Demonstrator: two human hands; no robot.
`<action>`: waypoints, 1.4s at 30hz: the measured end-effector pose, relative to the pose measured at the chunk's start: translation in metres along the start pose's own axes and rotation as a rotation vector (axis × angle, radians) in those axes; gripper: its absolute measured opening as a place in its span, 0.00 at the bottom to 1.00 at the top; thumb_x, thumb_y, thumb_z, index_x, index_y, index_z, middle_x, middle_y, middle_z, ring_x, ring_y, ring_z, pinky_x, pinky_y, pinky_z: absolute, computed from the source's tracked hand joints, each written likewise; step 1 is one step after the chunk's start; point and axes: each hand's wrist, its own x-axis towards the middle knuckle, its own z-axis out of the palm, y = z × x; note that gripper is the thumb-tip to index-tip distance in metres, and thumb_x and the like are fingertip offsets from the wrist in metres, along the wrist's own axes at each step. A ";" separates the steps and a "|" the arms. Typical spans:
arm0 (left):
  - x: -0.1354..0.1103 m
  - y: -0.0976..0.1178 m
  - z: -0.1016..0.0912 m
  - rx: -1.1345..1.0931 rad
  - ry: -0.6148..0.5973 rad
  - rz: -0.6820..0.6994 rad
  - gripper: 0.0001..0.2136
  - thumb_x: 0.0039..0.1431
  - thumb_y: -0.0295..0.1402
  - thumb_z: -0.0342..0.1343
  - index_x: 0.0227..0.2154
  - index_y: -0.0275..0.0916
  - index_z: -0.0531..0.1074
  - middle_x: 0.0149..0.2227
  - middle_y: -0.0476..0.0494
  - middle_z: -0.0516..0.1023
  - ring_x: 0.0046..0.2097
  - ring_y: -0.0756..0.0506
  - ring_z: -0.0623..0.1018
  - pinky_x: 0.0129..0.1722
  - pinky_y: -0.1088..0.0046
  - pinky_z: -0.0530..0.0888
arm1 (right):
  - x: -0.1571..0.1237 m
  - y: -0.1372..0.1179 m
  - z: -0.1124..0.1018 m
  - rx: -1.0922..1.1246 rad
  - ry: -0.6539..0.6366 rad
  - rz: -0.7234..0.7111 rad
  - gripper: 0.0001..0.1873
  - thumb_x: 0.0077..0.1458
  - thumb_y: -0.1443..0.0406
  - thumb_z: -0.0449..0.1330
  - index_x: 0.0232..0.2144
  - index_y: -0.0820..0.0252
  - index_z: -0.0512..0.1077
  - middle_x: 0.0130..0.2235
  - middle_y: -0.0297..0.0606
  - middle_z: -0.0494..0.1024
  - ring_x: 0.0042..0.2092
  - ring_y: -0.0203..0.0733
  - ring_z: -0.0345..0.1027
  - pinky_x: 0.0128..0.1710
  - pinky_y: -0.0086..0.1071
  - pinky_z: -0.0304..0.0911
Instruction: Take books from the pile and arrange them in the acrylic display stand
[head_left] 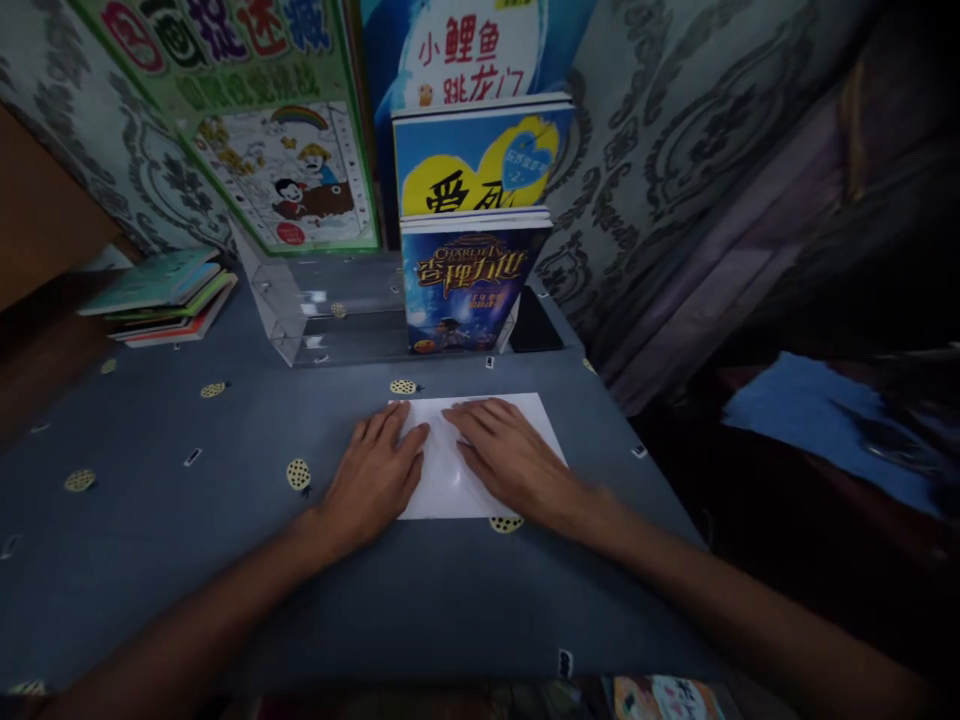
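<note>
A white sheet [439, 490] lies flat on the blue-grey cloth of the table, with a glossy patch near its middle. My left hand [379, 468] rests palm down over the sheet's left edge, fingers stretched out. On the right part of the sheet lies my right hand [514, 455], also palm down, its fingers extended and pointing toward the left. Both hands press on the surface and grasp nothing. A gap between them shows bare white sheet. Each palm covers part of the sheet below it.
Behind the sheet, a clear acrylic stand [277, 310] holds several upright books, the front one a dark blue book [469, 290]. A stack of thin books [161, 295] lies at the back left. Right of the table edge lies a blue cloth-like piece [817, 425].
</note>
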 end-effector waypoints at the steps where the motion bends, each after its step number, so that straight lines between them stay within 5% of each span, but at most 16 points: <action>1: 0.000 -0.001 0.001 -0.003 0.011 0.002 0.16 0.70 0.31 0.45 0.55 0.37 0.70 0.63 0.29 0.69 0.65 0.33 0.67 0.60 0.48 0.69 | 0.006 -0.004 0.002 0.040 -0.022 -0.009 0.24 0.64 0.74 0.47 0.61 0.64 0.67 0.57 0.52 0.77 0.59 0.53 0.69 0.59 0.54 0.66; 5: 0.002 -0.002 0.003 0.021 0.010 0.033 0.18 0.70 0.32 0.44 0.59 0.35 0.66 0.63 0.28 0.70 0.66 0.33 0.68 0.60 0.48 0.69 | 0.022 -0.015 0.014 0.164 -0.137 -0.026 0.30 0.64 0.75 0.44 0.68 0.70 0.56 0.67 0.56 0.64 0.70 0.52 0.56 0.68 0.55 0.54; 9: 0.003 -0.002 0.004 0.083 0.002 0.055 0.19 0.71 0.32 0.42 0.59 0.34 0.67 0.63 0.27 0.70 0.66 0.33 0.68 0.60 0.47 0.69 | 0.020 -0.013 0.025 0.193 -0.115 -0.009 0.29 0.67 0.72 0.45 0.69 0.65 0.54 0.69 0.54 0.62 0.71 0.51 0.51 0.69 0.55 0.52; 15: 0.003 -0.003 0.006 0.096 0.000 0.041 0.18 0.71 0.34 0.42 0.57 0.37 0.71 0.64 0.27 0.69 0.65 0.31 0.69 0.58 0.46 0.70 | 0.002 0.004 0.023 0.119 -0.001 0.076 0.26 0.70 0.65 0.46 0.66 0.68 0.60 0.65 0.56 0.69 0.68 0.54 0.60 0.67 0.57 0.58; 26: -0.001 -0.004 0.008 0.114 0.044 0.067 0.19 0.71 0.33 0.41 0.57 0.37 0.71 0.63 0.28 0.70 0.66 0.32 0.68 0.59 0.47 0.70 | -0.035 0.036 0.007 0.016 0.126 0.249 0.22 0.67 0.66 0.49 0.61 0.63 0.67 0.59 0.54 0.76 0.63 0.53 0.68 0.63 0.56 0.63; 32: 0.000 -0.005 0.004 0.107 0.025 0.069 0.18 0.71 0.33 0.41 0.56 0.36 0.71 0.63 0.27 0.70 0.64 0.31 0.69 0.58 0.46 0.69 | -0.047 0.053 -0.004 0.074 0.209 0.442 0.19 0.67 0.65 0.48 0.53 0.60 0.73 0.48 0.47 0.83 0.50 0.52 0.77 0.56 0.48 0.69; 37: 0.017 0.002 -0.008 0.097 0.023 0.188 0.17 0.71 0.31 0.43 0.54 0.34 0.72 0.56 0.29 0.75 0.60 0.31 0.71 0.57 0.46 0.69 | -0.045 0.056 -0.012 0.193 0.222 0.484 0.19 0.69 0.63 0.47 0.52 0.59 0.74 0.49 0.43 0.83 0.51 0.50 0.77 0.54 0.44 0.68; 42: 0.057 0.033 -0.004 -0.095 -0.103 0.445 0.20 0.70 0.28 0.43 0.61 0.40 0.68 0.56 0.34 0.72 0.59 0.36 0.69 0.59 0.52 0.69 | -0.046 0.061 -0.013 0.310 0.209 0.486 0.20 0.68 0.65 0.47 0.57 0.61 0.71 0.53 0.44 0.81 0.53 0.50 0.75 0.55 0.44 0.68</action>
